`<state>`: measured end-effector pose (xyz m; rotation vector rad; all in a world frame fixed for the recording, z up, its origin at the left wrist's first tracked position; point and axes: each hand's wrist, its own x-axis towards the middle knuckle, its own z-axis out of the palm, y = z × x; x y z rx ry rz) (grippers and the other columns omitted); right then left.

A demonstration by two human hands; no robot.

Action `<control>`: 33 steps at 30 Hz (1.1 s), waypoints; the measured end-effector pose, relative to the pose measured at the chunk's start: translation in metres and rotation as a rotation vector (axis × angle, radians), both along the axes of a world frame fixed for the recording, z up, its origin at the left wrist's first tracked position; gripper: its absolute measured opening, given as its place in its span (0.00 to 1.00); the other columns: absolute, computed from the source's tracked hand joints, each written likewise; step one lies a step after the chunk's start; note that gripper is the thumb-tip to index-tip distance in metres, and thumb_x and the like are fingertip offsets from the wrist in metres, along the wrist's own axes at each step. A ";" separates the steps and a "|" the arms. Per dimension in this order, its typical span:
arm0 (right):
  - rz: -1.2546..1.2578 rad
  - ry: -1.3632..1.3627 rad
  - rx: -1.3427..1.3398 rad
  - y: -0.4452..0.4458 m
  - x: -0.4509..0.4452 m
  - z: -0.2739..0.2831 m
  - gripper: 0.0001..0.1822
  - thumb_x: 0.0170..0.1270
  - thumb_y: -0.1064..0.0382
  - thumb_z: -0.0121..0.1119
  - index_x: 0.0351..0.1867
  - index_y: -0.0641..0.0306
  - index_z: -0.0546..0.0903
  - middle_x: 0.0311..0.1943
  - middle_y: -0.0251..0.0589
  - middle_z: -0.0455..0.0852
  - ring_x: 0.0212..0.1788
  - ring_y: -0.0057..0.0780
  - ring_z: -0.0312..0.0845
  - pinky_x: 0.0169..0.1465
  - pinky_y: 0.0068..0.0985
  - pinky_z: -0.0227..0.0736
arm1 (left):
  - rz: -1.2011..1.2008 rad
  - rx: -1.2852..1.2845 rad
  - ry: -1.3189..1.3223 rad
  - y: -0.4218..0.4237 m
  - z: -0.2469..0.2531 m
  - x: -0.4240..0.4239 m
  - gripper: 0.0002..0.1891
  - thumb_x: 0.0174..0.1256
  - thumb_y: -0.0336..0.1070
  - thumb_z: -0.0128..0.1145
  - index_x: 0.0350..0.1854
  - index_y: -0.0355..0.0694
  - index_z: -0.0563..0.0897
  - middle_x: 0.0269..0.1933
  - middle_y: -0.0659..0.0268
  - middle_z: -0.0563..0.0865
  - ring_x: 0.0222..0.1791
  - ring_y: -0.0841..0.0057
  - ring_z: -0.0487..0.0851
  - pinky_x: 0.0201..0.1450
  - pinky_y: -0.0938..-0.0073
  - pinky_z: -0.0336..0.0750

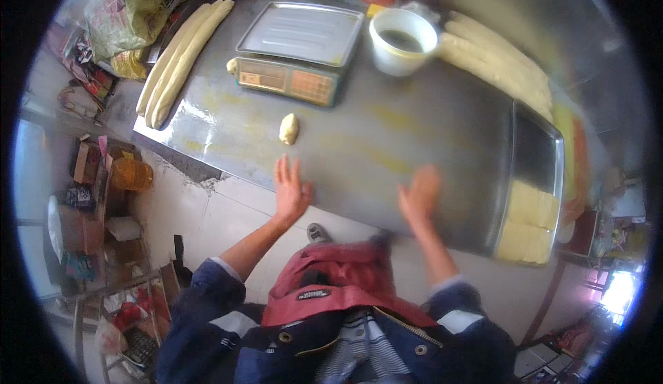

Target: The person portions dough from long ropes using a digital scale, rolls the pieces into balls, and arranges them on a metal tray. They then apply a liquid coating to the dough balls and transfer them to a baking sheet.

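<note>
My left hand (293, 190) is at the front edge of a steel worktable (352, 140), fingers apart and holding nothing. Just beyond its fingertips lies a small piece of pale dough (289, 128), apart from the hand. Over the table's front part, to the right, is my right hand (422, 195), blurred, its thumb away from the fingers and nothing visible in it. A metal tray (536, 138) along the table's right end holds flat, folded-looking dough pieces (525, 226) in its near half. Long dough ropes (186, 63) lie side by side at the left.
Behind the small dough piece stands a digital scale (300, 34) with a bare steel pan. A white bucket (401, 44) with dark contents is to its right. More thick dough strips (497, 60) lie at the far right; plastic sacks (129, 16) crowd the far left corner.
</note>
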<state>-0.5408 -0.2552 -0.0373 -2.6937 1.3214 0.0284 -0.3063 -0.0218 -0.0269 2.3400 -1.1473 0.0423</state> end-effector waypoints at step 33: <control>-0.070 -0.644 -0.380 -0.045 0.281 0.010 0.23 0.65 0.62 0.50 0.62 0.65 0.69 0.60 0.52 0.71 0.64 0.52 0.60 0.67 0.47 0.53 | 0.234 -0.007 0.157 0.054 0.017 0.330 0.28 0.59 0.34 0.58 0.63 0.38 0.69 0.69 0.43 0.60 0.68 0.48 0.58 0.69 0.54 0.56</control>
